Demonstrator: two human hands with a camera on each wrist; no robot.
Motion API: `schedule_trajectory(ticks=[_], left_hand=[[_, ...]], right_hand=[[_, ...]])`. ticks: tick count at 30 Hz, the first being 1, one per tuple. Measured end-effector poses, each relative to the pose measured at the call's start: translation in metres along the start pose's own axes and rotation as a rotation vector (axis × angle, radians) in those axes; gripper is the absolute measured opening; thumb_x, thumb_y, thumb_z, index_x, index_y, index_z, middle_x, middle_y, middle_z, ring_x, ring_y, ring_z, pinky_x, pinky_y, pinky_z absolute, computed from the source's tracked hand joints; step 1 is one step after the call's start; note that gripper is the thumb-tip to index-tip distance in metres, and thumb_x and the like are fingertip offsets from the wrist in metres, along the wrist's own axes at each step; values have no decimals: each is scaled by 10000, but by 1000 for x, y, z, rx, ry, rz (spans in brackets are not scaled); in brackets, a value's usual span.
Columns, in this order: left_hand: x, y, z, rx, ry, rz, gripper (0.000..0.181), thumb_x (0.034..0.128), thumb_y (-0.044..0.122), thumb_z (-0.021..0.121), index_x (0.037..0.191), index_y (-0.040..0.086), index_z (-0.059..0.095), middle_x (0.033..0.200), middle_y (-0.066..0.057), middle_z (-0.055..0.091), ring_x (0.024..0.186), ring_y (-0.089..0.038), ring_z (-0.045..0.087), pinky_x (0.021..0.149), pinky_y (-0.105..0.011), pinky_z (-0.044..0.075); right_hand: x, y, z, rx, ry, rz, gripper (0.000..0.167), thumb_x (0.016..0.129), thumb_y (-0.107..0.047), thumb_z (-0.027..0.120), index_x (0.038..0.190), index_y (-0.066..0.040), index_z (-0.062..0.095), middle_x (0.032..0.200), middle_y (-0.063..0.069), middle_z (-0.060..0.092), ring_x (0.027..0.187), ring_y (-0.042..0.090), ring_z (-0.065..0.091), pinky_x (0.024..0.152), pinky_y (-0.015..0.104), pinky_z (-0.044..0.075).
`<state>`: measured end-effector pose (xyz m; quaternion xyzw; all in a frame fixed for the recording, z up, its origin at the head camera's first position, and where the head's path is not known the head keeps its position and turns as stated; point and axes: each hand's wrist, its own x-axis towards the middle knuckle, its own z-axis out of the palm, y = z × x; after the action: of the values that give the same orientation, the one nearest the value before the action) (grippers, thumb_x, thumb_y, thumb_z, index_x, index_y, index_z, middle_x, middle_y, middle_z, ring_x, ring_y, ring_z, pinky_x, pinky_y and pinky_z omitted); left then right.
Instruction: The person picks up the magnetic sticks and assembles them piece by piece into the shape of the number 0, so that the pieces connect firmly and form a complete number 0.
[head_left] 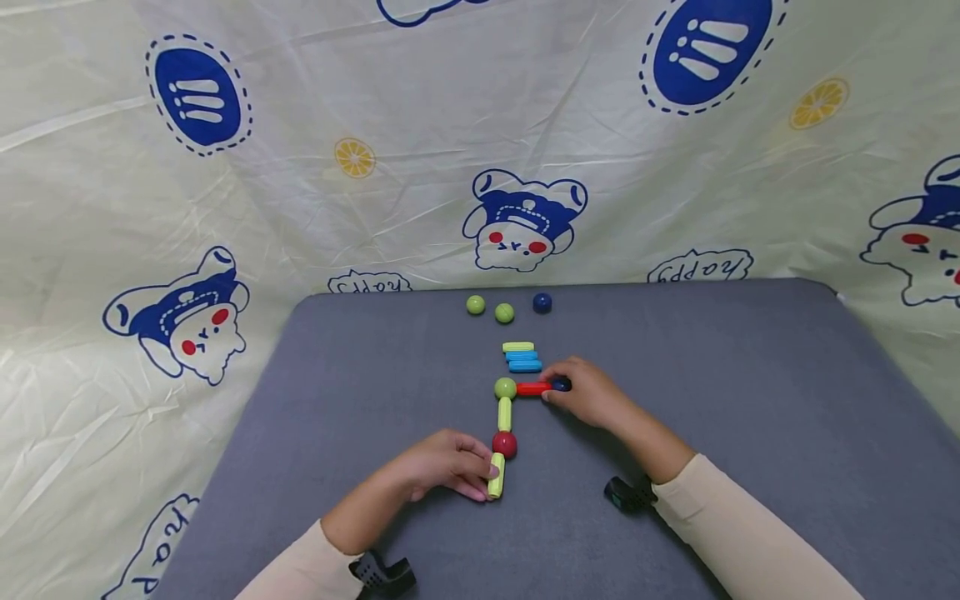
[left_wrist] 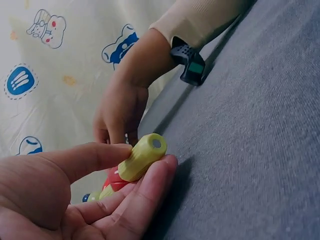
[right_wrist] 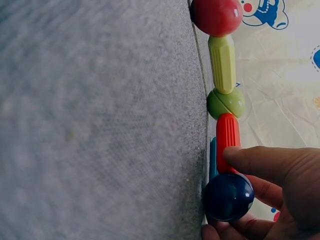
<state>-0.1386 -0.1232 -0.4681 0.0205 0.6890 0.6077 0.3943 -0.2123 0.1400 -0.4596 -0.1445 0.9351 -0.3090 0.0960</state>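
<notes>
Yellow rod (head_left: 497, 477), the one nearest you, sits in your left hand (head_left: 450, 465), pinched between thumb and fingers, the hand otherwise partly open. One end points at the red ball (head_left: 505, 445); the other faces back toward you, and the left wrist view shows a grey disc set in it. You have it slightly tilted off the line of the pieces beyond; whether it touches the red ball you cannot tell for sure.

From the red ball, a second yellow rod (head_left: 505, 414) runs away from you to a green ball (head_left: 506, 388). There the chain turns right along the red rod (head_left: 534, 389), which ends at a dark blue ball (head_left: 561, 384). Your right hand (head_left: 588, 396) is closed about that end: your thumb presses the red rod, and your other fingers curl behind the dark blue ball.

Just beyond the red rod lie two blue rods (head_left: 523, 361) and a third yellow rod (head_left: 518, 347), side by side. Farther off, near the far edge of the grey table (head_left: 375, 375), you have two loose green balls (head_left: 505, 313) and another blue ball (head_left: 542, 302) to their right.
</notes>
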Motion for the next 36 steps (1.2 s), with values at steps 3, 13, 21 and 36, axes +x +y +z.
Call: schedule_trajectory(ticks=[3,13,21,36], left_hand=[[1,2,4,6,10,-4,170,891,76,722,1026,-25,699,789,-66,706,664,-126,709,702,-319,624],[-2,3,12,0,54,-1,177,899,84,732,1026,-17,663,779,-54,710,624,-113,692,631,-276,608],[-3,2,20,-25,88,32,204,904,69,729,1048,-32,626,796,-51,702,602,-109,687,618,-278,607],[0,-7,22,-14,107,51,217,883,96,756,1018,-8,622,765,-73,690,587,-119,684,592,-277,601]], right_hand=[[-1,0,1,5,6,-1,230,941,-183,718,1154,-95,730,1178,153,645,1075,311,571,981,531,475],[-1,1,2,11,23,-18,218,943,-195,717,1144,-111,735,1144,142,648,1030,292,575,951,517,476],[-3,3,3,36,38,-15,218,944,-192,714,1143,-106,735,1187,157,641,1090,324,577,988,538,469],[-3,6,4,33,37,-14,219,944,-200,715,1147,-120,733,1132,129,641,1020,285,576,934,512,480]])
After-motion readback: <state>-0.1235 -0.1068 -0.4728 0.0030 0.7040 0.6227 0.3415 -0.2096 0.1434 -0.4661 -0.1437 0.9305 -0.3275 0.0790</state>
